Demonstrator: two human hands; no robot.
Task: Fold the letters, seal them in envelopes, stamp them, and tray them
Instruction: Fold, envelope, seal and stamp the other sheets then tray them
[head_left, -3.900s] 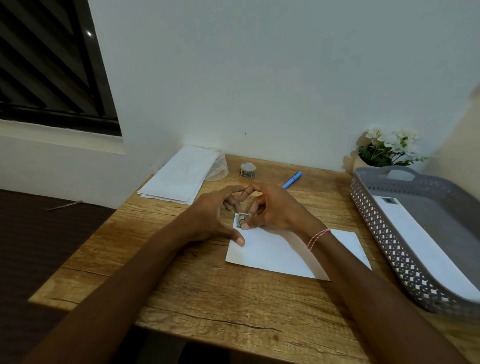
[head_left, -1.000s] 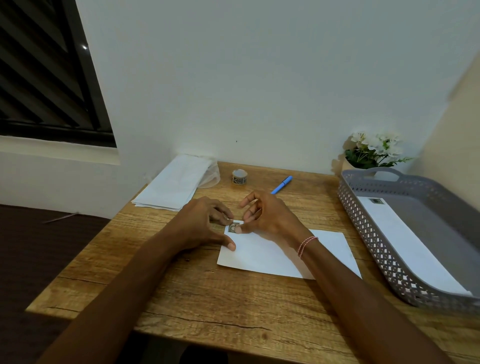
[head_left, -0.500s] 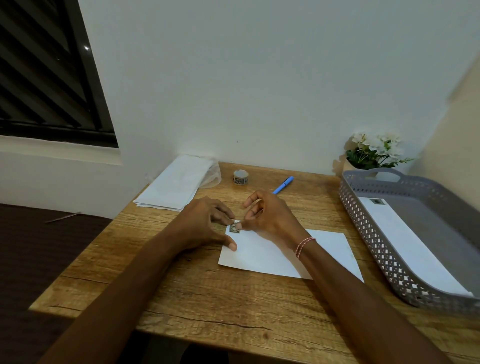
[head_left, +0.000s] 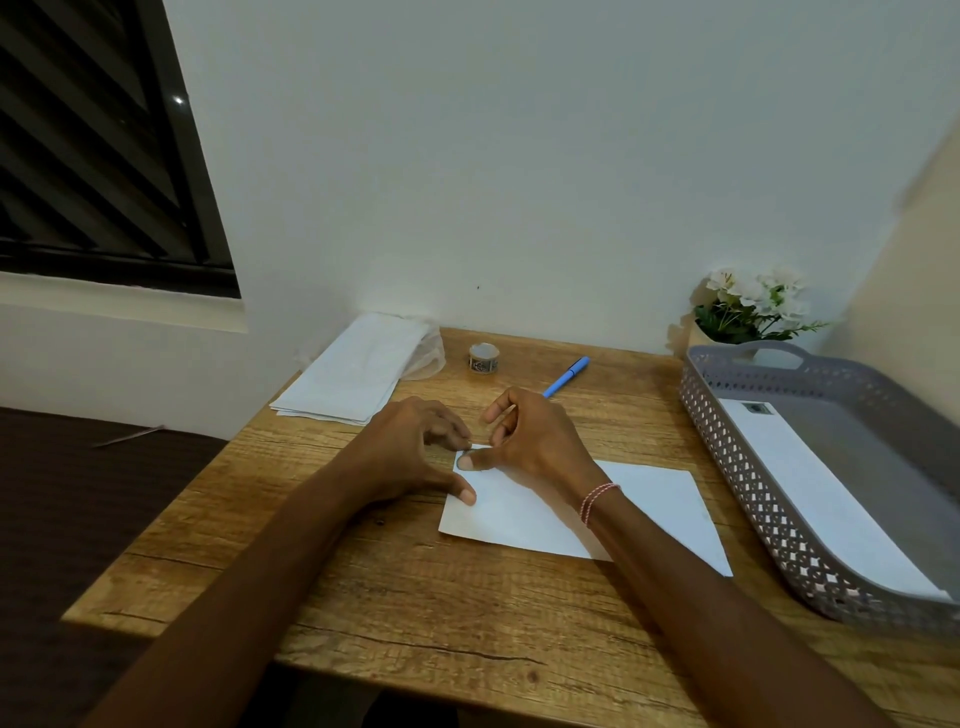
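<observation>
- Evidently the stamping step was in hand: the right hand (head_left: 540, 447) pressed its thumb flat on the stamp (head_left: 457, 458) at the far left corner of the envelope (head_left: 545, 514). Its other fingers were loosely bent above and held nothing.
- The left hand (head_left: 410, 452) steadied the same corner, with the thumb laid on the envelope's left edge and the fingertips bent down at the corner. It gripped nothing; it only pressed.
- The envelope lay flat on the table (head_left: 415, 597), near the grey tray (head_left: 727, 431), where one stamped envelope (head_left: 831, 499) already lay.
- The stamp was almost fully hidden under the thumb, so I could not tell whether it sat straight or whether all its edges were down.
- If the thumb lifted too soon, I judged that a loose edge could curl up and the stamp could come off on the way to the tray.
- A sliding thumb could push the stamp crooked or over the paper's edge, because it sat very close to the corner.
- The right forearm lay across the envelope, so drawing the arm back carelessly could drag or crease the paper.
- The tray's wall stood high, and an envelope carried low could catch on it and bend.
</observation>
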